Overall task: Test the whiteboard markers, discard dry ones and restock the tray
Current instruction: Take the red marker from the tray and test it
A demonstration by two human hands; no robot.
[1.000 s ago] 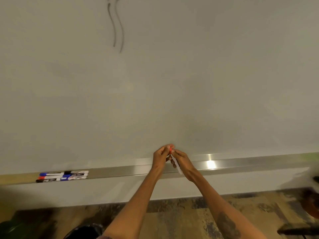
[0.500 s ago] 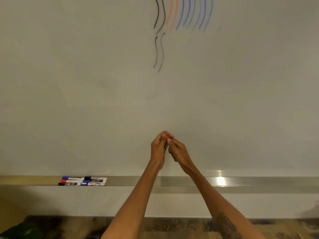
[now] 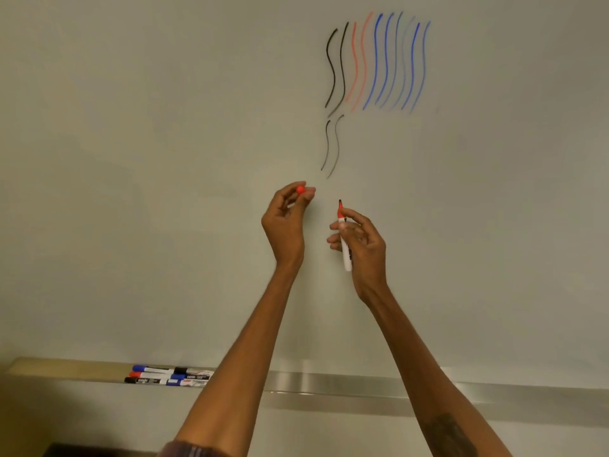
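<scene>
My right hand (image 3: pixel 361 249) grips an uncapped red marker (image 3: pixel 344 249) with a white barrel, its dark tip pointing up close to the whiteboard (image 3: pixel 164 159). My left hand (image 3: pixel 286 222) pinches the marker's red cap (image 3: pixel 300 190) between thumb and fingers, a short gap left of the tip. Wavy test lines (image 3: pixel 379 64) in black, red and blue fill the upper board, with two fainter black lines (image 3: pixel 333 146) below them, just above my hands. Several capped markers (image 3: pixel 169 377) lie side by side at the left of the metal tray (image 3: pixel 329 385).
The metal tray runs along the board's lower edge under both forearms, with a wall strip below it. A dark object (image 3: pixel 66 451) shows at the bottom left corner.
My hands rose from the tray up the board and then parted: the cap came off the red marker, the left hand taking it leftward. The view tilted up, showing more test lines.
</scene>
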